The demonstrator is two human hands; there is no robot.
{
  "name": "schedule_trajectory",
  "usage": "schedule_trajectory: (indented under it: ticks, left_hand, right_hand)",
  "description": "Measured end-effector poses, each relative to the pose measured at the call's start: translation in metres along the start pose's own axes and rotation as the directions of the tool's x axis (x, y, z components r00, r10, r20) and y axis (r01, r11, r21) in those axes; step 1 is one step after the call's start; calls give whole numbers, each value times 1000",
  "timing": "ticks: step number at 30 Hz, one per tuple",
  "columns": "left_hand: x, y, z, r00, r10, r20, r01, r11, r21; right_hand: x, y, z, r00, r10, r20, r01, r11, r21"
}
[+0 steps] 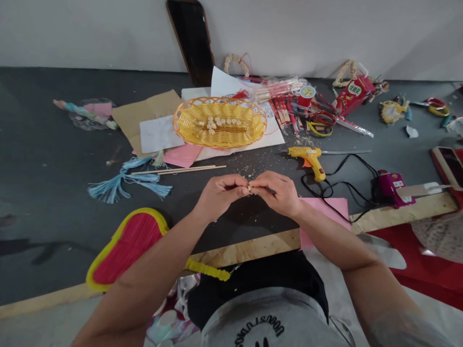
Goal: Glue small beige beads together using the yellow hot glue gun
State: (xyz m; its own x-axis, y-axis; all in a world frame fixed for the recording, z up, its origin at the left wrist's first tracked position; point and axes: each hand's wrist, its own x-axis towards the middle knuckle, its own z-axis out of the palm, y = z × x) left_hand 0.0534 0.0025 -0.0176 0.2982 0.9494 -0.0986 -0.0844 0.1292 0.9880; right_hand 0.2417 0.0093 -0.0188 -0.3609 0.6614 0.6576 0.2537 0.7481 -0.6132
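L hand (220, 195) and R hand (278, 192), as seen from here: thumb and index of each pinched nearly tight on one small pale piece (250, 189), tip to tip, above the dark table (54, 168). Beyond: basket (186, 120) w/ pale bits (219, 124). R side: glue gun (307, 153), cord (340, 182) looped nr R forearm. L side: sticks (188, 169), blue tassel (126, 180); red pad (128, 248), yellow-rimmed, by L forearm. Front edge: wood strip (253, 243) below both forearms; pink sheet (323, 212) overlaps it, R. Dark surface shows btwn hands, sticks, gun.
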Motion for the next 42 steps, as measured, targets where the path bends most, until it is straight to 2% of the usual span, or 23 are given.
schedule_trajectory:
  ticks: [10,16,27,35,42]
  left_hand:
    - [1,-7,-2,997,-79,17,81,979,-185]
    - [1,-4,-2,995,-94,43,99,984,-151]
    - [2,0,-5,993,-115,-9,114,990,-87]
    - [1,-4,-2,992,-124,24,126,977,-173]
    - [1,0,-4,988,-148,52,155,972,-177]
  right_hand:
    - [1,1,-5,998,-25,55,23,999,30]
    - [3,-1,-6,998,-20,54,19,1000,14]
    - [3,5,-6,997,-41,58,44,998,-47]
    - [2,5,-5,997,-54,62,58,996,-62]
    - [1,7,-5,993,-98,69,103,991,-87]
